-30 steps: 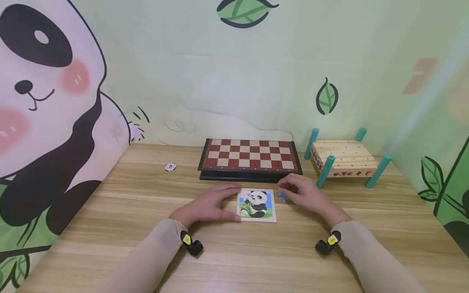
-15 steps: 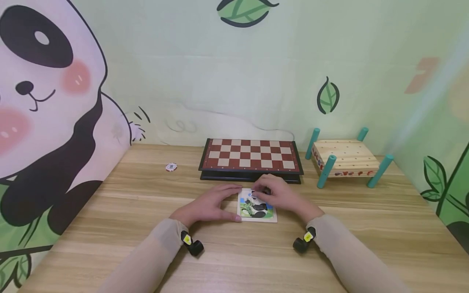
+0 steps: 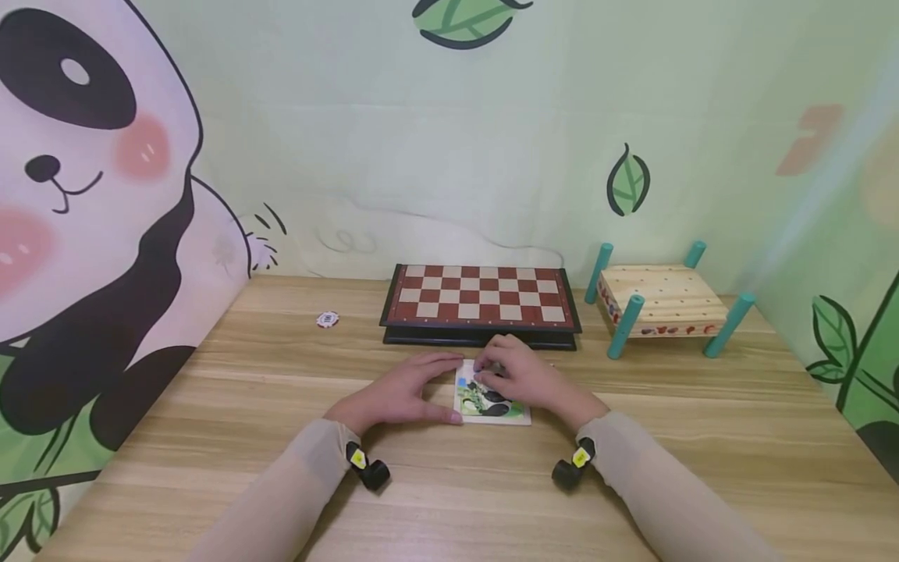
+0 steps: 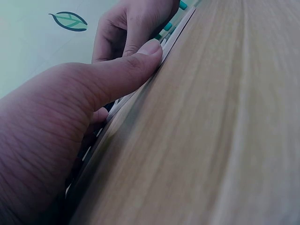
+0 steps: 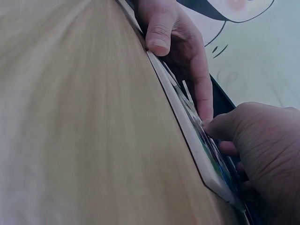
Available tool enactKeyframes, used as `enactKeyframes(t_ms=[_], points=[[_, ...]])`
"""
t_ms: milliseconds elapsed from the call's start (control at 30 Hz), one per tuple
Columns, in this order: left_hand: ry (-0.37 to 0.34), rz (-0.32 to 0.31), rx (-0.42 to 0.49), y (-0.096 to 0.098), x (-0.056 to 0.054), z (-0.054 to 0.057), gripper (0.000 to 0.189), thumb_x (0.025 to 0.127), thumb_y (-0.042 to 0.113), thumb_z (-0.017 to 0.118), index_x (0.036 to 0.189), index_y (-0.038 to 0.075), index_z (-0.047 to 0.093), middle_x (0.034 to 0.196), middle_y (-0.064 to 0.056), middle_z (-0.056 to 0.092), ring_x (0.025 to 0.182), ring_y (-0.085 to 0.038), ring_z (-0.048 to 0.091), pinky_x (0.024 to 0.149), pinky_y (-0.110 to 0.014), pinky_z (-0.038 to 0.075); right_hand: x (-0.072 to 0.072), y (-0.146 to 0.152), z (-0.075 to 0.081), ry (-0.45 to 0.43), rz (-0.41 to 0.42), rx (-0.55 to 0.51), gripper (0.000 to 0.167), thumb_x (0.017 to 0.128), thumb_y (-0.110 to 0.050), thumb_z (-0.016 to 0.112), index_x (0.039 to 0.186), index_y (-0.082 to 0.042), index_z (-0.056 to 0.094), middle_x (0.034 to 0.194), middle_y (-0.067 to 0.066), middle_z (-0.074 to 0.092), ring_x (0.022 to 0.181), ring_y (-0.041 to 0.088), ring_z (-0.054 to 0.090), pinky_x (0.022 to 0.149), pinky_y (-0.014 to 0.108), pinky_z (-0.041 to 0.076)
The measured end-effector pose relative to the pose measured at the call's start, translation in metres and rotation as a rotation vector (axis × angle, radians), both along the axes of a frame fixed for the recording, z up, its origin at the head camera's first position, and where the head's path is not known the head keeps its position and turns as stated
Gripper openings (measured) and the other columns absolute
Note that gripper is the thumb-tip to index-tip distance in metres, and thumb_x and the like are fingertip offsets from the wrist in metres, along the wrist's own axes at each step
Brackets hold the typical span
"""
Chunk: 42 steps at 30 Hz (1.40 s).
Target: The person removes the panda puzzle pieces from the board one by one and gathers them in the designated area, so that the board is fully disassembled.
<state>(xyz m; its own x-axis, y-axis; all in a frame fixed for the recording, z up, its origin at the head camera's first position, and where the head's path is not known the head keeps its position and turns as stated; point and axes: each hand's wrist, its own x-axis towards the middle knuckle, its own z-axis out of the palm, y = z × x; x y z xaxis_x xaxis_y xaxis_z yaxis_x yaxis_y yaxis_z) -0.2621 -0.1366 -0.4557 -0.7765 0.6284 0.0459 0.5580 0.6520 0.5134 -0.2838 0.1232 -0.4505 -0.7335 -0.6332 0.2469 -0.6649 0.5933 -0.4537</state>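
Observation:
A small square panda jigsaw puzzle (image 3: pixel 485 402) in a pale frame lies flat on the table. My left hand (image 3: pixel 400 390) holds its left side, thumb at the near left corner and index finger at the far left corner. My right hand (image 3: pixel 523 375) is over the puzzle's far part and hides the panda's face. Its thumb and index finger pinch down at the upper left of the picture. In the right wrist view, a thin pale puzzle piece (image 5: pixel 187 92) stands tilted above the picture, close to the right thumb tip.
Just behind the puzzle stands a folded red and white chessboard (image 3: pixel 485 295). To its right is a wooden pegboard stand (image 3: pixel 660 300) with teal legs. A poker chip (image 3: pixel 327 319) lies at the back left. A panda-printed wall (image 3: pixel 316 156) closes off the back.
My right hand has moved left, from beside a blue puzzle piece at the puzzle's right onto the puzzle's upper part. That blue piece no longer shows there. My left hand stays in place.

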Motion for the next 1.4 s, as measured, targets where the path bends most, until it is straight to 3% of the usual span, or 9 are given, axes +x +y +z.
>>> enactKeyframes(t_ms=[233, 533, 1000, 1400], points=[[0.005, -0.015, 0.002, 0.0001, -0.0032, -0.0006, 0.097, 0.076, 0.076, 0.069, 0.154, 0.025, 0.042, 0.159, 0.009, 0.036, 0.147, -0.018, 0.029, 0.119, -0.046, 0.026, 0.0000, -0.0010, -0.0002, 0.039, -0.051, 0.056, 0.012, 0.095, -0.028, 0.072, 0.102, -0.018, 0.070, 0.100, -0.007, 0.057, 0.095, 0.012, 0.049, 0.083, 0.031, 0.049], [0.020, -0.021, 0.010, 0.0009, -0.0069, 0.0061, 0.097, 0.076, 0.074, 0.071, 0.153, 0.022, 0.044, 0.158, 0.009, 0.038, 0.146, -0.016, 0.030, 0.119, -0.043, 0.025, -0.0006, -0.0049, 0.0036, 0.050, -0.091, 0.047, 0.012, 0.095, -0.026, 0.072, 0.101, -0.015, 0.070, 0.098, -0.005, 0.058, 0.093, 0.013, 0.049, 0.082, 0.032, 0.049], [0.006, -0.007, 0.003, 0.0002, -0.0033, 0.0028, 0.097, 0.075, 0.075, 0.070, 0.154, 0.026, 0.043, 0.158, 0.010, 0.037, 0.146, -0.016, 0.030, 0.119, -0.044, 0.026, 0.0029, -0.0066, -0.0003, 0.015, -0.102, 0.054, 0.011, 0.095, -0.025, 0.071, 0.102, -0.017, 0.069, 0.098, -0.006, 0.058, 0.094, 0.013, 0.048, 0.082, 0.031, 0.049], [-0.002, 0.000, -0.010, 0.0004, -0.0015, -0.0012, 0.097, 0.076, 0.078, 0.068, 0.154, 0.027, 0.042, 0.158, 0.012, 0.036, 0.147, -0.015, 0.028, 0.119, -0.044, 0.025, 0.0068, -0.0049, -0.0030, 0.064, -0.083, 0.006, 0.011, 0.094, -0.023, 0.073, 0.101, -0.016, 0.070, 0.102, -0.003, 0.056, 0.095, 0.015, 0.044, 0.082, 0.032, 0.046]])
